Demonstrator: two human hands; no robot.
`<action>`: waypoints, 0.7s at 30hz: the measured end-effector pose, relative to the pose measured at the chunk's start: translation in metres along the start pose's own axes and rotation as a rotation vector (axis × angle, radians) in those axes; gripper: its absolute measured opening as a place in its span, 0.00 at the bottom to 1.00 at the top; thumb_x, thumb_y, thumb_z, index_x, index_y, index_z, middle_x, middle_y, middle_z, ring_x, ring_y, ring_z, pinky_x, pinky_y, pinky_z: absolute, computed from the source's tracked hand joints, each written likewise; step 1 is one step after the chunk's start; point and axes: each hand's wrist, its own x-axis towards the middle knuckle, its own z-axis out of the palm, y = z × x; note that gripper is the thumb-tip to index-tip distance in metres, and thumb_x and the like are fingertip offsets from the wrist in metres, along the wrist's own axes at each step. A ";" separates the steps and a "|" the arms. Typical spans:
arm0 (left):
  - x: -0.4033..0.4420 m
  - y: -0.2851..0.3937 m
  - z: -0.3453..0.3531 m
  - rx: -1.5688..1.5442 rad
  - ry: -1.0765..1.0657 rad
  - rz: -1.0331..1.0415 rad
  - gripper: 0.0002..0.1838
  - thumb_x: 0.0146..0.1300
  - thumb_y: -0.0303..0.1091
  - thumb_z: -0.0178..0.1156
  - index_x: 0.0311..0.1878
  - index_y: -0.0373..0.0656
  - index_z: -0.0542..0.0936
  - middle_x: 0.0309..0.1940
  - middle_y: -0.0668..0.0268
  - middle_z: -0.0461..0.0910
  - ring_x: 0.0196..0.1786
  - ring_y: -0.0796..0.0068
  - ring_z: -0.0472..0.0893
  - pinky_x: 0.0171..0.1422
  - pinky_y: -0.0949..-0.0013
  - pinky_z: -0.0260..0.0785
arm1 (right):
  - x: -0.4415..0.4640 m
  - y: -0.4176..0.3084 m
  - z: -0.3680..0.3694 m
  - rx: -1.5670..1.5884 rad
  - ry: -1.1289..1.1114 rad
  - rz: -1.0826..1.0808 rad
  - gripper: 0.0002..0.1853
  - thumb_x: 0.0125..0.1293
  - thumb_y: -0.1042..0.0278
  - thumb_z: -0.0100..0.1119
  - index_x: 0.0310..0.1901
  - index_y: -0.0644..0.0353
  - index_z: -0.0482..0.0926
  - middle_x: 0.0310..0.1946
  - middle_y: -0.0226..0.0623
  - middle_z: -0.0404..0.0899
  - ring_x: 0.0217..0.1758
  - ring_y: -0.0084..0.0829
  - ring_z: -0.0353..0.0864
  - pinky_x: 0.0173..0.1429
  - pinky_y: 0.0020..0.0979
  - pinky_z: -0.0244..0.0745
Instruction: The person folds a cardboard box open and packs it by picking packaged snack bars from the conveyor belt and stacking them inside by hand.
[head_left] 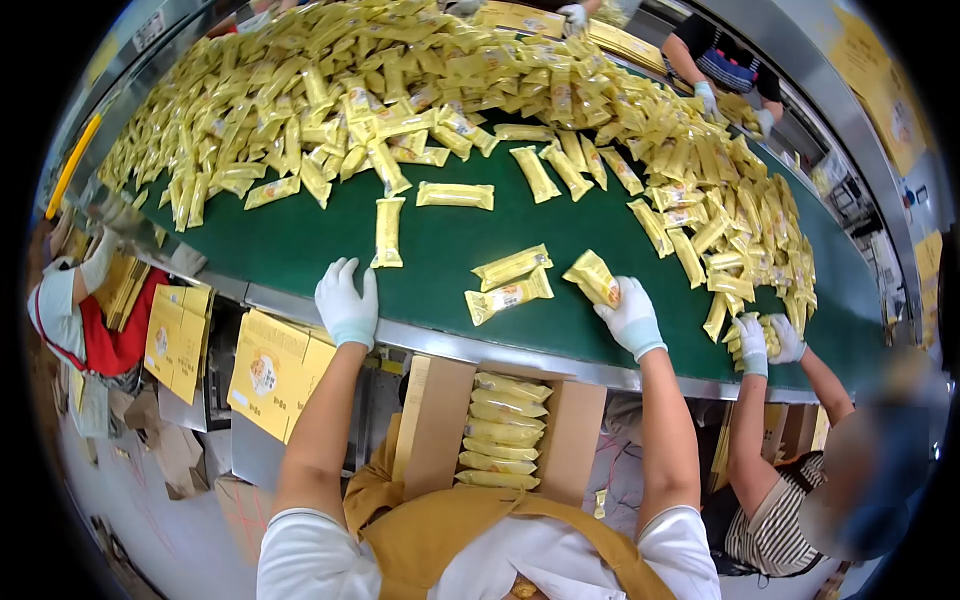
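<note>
My right hand, in a white glove, is closed on one end of a yellow wrapped snack bar, which it holds tilted over the green belt. My left hand, gloved too, lies with its fingers stretched out at the belt's near edge. Just beyond its fingertips is an upright-lying snack packet. Between my hands, two packets lie close together, a rear one and a front one. Below the edge, in front of my body, an open cardboard box holds a row of packets.
A large heap of yellow packets covers the belt's far side and curves round to the right. A metal rail runs along the near edge. Co-workers' gloved hands handle packets at right. Printed yellow cartons stand at left.
</note>
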 end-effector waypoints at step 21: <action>-0.001 0.000 0.001 0.010 -0.015 -0.047 0.17 0.69 0.46 0.61 0.52 0.44 0.85 0.59 0.59 0.81 0.68 0.59 0.74 0.75 0.54 0.59 | -0.021 -0.052 0.014 -0.330 0.048 -0.702 0.59 0.48 0.34 0.74 0.73 0.69 0.61 0.63 0.48 0.73 0.62 0.47 0.73 0.70 0.50 0.62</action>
